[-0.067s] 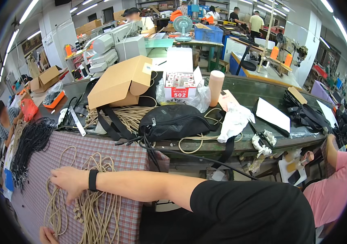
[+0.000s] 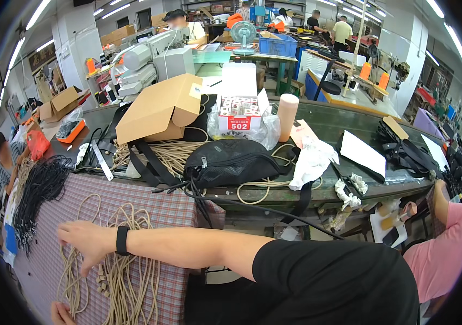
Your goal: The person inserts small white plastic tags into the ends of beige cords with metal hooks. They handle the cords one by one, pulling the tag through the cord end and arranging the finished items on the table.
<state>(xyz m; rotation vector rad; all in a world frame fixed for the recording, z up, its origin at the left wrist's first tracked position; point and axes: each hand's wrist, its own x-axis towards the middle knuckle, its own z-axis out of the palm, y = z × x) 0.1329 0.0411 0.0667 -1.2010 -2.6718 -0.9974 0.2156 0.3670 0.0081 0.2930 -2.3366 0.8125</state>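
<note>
My right hand (image 2: 88,242), a black band on its wrist, reaches leftward over a bunch of beige cords (image 2: 131,276) on a checked cloth (image 2: 171,203). Its thumb stands apart from the fingers, and the hand is open above a few cords separated from the main bunch. At the lower left edge my left hand (image 2: 62,314) shows only in part. Its fingers are bent together at the lower end of those separated cords. Small beige end pieces (image 2: 102,281) lie in the bunch between the cords.
Black cords (image 2: 38,195) lie in a heap at the cloth's left. Behind the cloth, a green bench (image 2: 328,116) bears a cardboard box (image 2: 160,108), a black mesh pouch (image 2: 233,162), a white-and-red carton (image 2: 239,122) and a bottle (image 2: 288,116). A person in pink (image 2: 442,249) sits at right.
My right hand has moved slightly left, its fingers stretching a little farther out. My left hand has shifted slightly left.
</note>
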